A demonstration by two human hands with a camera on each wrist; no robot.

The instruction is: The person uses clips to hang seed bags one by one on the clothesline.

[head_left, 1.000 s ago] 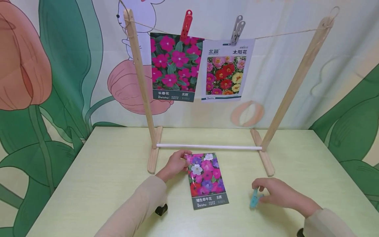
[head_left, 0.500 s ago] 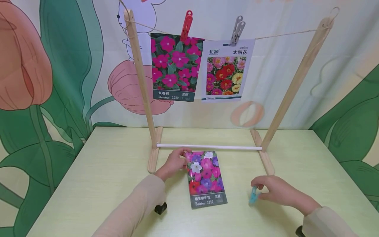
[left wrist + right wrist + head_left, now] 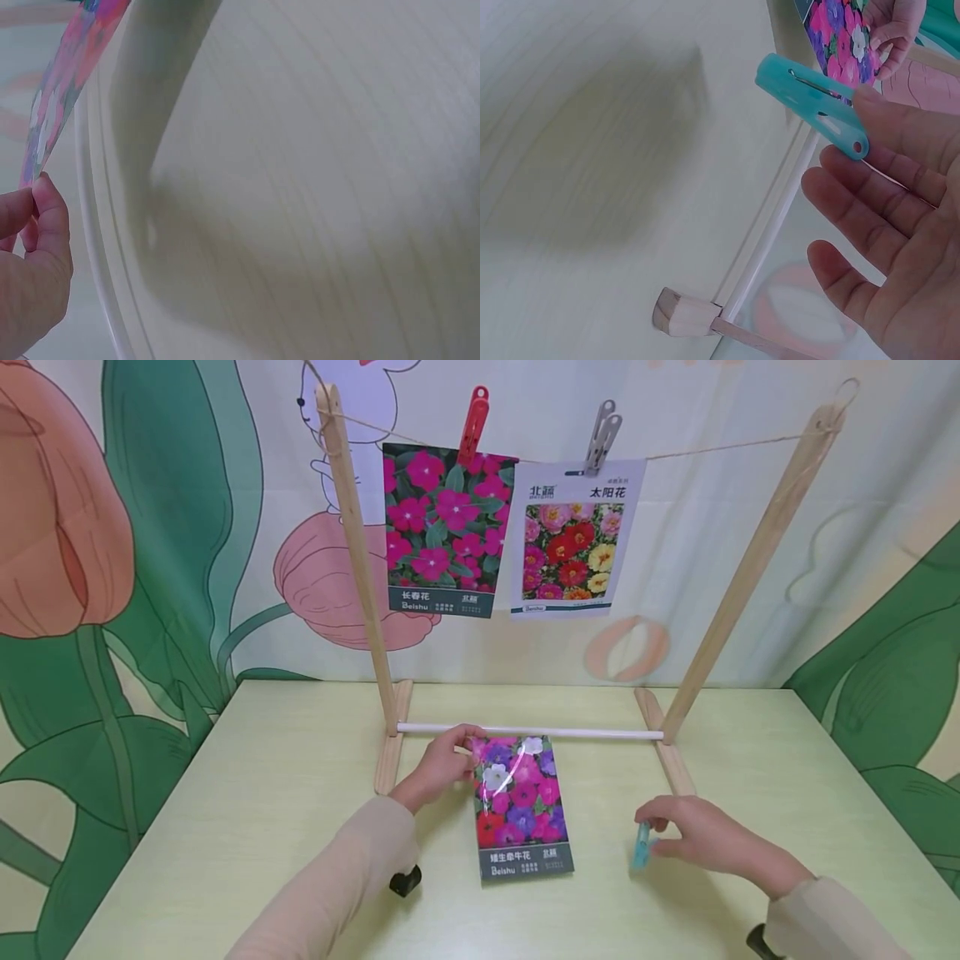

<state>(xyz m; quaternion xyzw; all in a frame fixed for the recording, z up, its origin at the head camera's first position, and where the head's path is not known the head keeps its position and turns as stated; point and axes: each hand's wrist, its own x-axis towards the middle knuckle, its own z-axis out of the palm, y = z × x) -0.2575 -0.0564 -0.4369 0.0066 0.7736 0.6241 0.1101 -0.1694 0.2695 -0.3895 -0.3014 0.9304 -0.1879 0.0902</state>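
Note:
My left hand [image 3: 442, 766] pinches a glossy flower seed packet [image 3: 522, 802] by its upper left corner. Pink, purple, white and red blooms cover the packet, above a dark band with white lettering. In the left wrist view the packet [image 3: 67, 82] is tilted above the table, its corner between thumb and finger. To the right, my right hand [image 3: 708, 835] holds a teal clothespin [image 3: 641, 847] between thumb and fingers. The right wrist view shows that clothespin [image 3: 810, 97] close up, with its metal spring, the other fingers loosely bent below it.
Behind the hands stands a wooden frame with two posts [image 3: 750, 568], a white crossbar [image 3: 525, 731] and a string [image 3: 720, 447]. From the string hang a pink flower packet [image 3: 447, 527] under a red clothespin [image 3: 473, 422] and a white packet [image 3: 517, 543] under a grey clothespin [image 3: 602, 439].
The packet has risen slightly and moved a little toward the crossbar with my left hand. My right hand has shifted up a little with the teal clothespin, which has turned more edge-on.

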